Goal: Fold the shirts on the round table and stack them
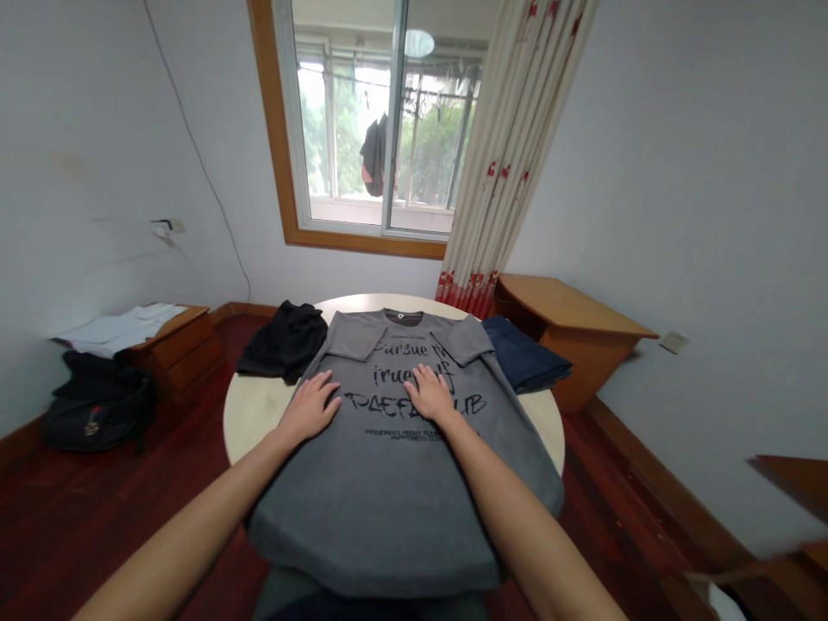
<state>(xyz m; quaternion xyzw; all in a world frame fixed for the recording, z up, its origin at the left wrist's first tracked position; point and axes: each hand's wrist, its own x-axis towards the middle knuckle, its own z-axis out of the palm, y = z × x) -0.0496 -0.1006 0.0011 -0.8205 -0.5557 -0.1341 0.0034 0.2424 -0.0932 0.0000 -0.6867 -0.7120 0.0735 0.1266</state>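
A grey T-shirt (388,492) with black lettering lies spread front side up, its collar at the far side and its hem hanging over the near table edge. Both short sleeves are turned inward onto the chest. My left hand (312,405) rests flat on the shirt's left side, fingers apart. On the printed lettering near the middle lies my right hand (431,394), also flat with its fingers spread. Neither hand grips anything. Part of the print is hidden under my right hand and forearm.
The round cream table (242,423) also bears a crumpled black garment (285,341) at left and folded navy cloth (527,355) at right. A wooden desk (569,315) stands behind right. Papers lie on a low cabinet (194,341) beside a black bag (97,405). A curtain (504,164) hangs by the window.
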